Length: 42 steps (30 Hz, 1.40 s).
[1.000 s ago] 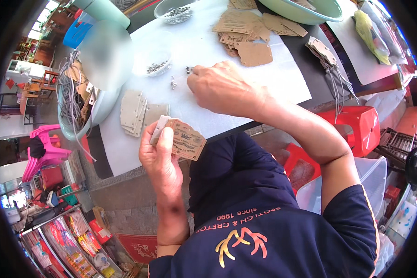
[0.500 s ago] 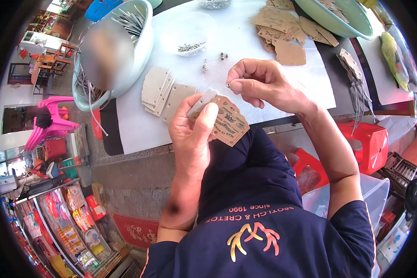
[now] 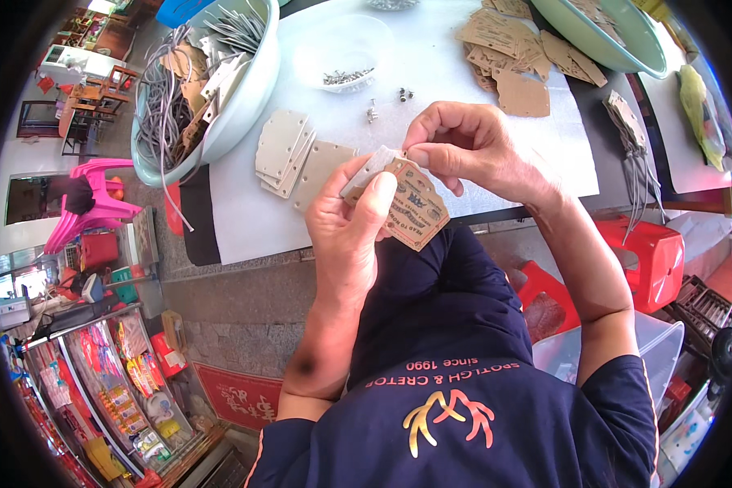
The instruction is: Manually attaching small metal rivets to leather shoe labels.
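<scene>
My left hand (image 3: 346,224) is closed round a printed brown cardboard tag (image 3: 421,210), with its thumb pressed on the face. A pale grey card (image 3: 372,168) is held together with it, behind the tag. My right hand (image 3: 488,154) pinches a small metal fitting (image 3: 404,153) at the upper edge of the two pieces; the fingertips partly cover it. On the white sheet, farther off, lie a few silver screw-like pieces (image 3: 372,111) and darker metal fittings (image 3: 405,94). Several pale cards with holes (image 3: 283,150) overlap to the left of my left hand.
A clear plastic dish (image 3: 342,49) holds small metal parts. Brown tags (image 3: 522,92) lie heaped at the far right beside a pale green basin (image 3: 642,49). Another basin (image 3: 252,106) at left holds grey cords and tags. Corded tags (image 3: 626,122) rest near the right edge.
My right hand has brought the pinched metal fitting to the upper edge of the held tag and card. Earlier the fingers were apart from them. The view has shifted slightly.
</scene>
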Each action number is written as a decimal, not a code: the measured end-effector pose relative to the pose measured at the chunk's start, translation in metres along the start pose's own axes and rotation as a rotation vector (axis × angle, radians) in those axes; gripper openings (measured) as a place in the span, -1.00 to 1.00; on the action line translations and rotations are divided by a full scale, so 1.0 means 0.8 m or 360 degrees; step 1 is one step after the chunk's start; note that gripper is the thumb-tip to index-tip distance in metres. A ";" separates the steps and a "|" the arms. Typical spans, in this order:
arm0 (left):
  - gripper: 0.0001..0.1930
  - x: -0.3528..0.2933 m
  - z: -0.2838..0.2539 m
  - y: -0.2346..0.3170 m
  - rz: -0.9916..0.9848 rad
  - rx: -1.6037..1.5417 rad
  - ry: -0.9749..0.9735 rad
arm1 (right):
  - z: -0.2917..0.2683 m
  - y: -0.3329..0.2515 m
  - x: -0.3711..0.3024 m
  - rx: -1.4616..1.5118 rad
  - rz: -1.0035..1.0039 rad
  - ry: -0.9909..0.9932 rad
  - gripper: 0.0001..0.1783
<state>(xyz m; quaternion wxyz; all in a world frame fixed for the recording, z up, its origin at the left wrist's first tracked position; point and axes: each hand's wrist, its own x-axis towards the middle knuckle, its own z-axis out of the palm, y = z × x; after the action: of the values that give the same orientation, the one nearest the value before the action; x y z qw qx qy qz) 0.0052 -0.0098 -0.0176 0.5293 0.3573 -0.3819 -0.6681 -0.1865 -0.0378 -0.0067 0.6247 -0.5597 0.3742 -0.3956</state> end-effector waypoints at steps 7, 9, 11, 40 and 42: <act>-0.70 0.005 0.002 -0.002 -0.0074 -0.0016 0.0049 | 0.004 0.004 0.004 -0.0446 -0.0471 0.0214 -0.88; -0.69 0.007 0.001 -0.002 -0.0082 -0.0012 0.0028 | 0.004 0.008 0.006 -0.0749 -0.0736 0.0238 -0.86; -0.68 0.008 0.001 -0.001 -0.0101 -0.0009 -0.0001 | 0.006 0.011 0.006 -0.0686 -0.0703 0.0292 -0.86; -0.82 0.003 -0.003 0.000 0.0542 0.0529 -0.0270 | 0.010 0.013 -0.014 0.1002 0.0041 0.0176 -0.77; -0.83 0.003 -0.002 0.000 0.0536 0.0534 -0.0274 | 0.010 0.015 -0.013 0.1008 0.0034 0.0189 -0.78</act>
<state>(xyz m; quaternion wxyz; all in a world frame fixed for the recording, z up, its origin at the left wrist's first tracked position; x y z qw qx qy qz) 0.0061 -0.0122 -0.0182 0.5320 0.3133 -0.5852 -0.5257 -0.1828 -0.0241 -0.0175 0.7491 -0.3094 0.2740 -0.5177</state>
